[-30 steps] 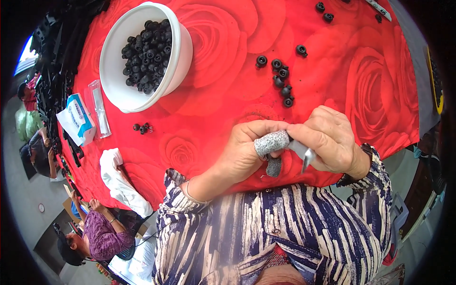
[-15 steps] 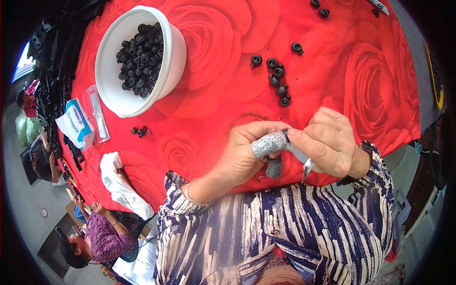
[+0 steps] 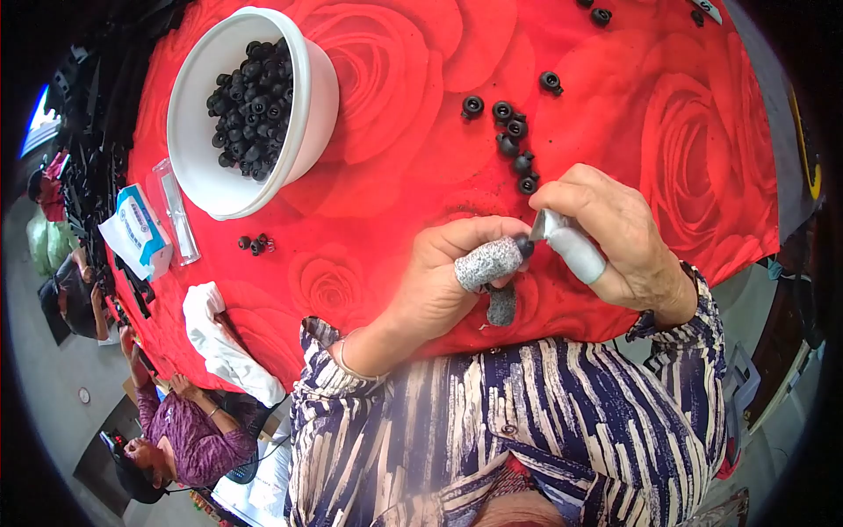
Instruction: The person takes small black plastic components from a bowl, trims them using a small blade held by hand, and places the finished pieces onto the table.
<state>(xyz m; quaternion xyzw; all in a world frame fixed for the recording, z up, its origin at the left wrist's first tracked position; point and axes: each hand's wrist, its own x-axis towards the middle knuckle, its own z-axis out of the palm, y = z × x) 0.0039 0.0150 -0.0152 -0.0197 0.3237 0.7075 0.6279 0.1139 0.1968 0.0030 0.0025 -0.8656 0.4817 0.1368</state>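
Observation:
My left hand wears grey finger cots and pinches a small black rubber ring between thumb and forefinger. My right hand grips a small metal blade tool with a wrapped handle, its tip touching the ring. Both hands hover over the near edge of the table with the red rose cloth. Several loose black rings lie just beyond my hands. A white bowl full of black rings stands at the far left.
Two or three black rings lie near the bowl. A clear tube, a blue-white packet and a white cloth sit at the table's left edge. Another person in purple sits lower left.
Both hands have risen slightly and the tool's tip has come up against the ring in my left fingers. The view has shifted a little.

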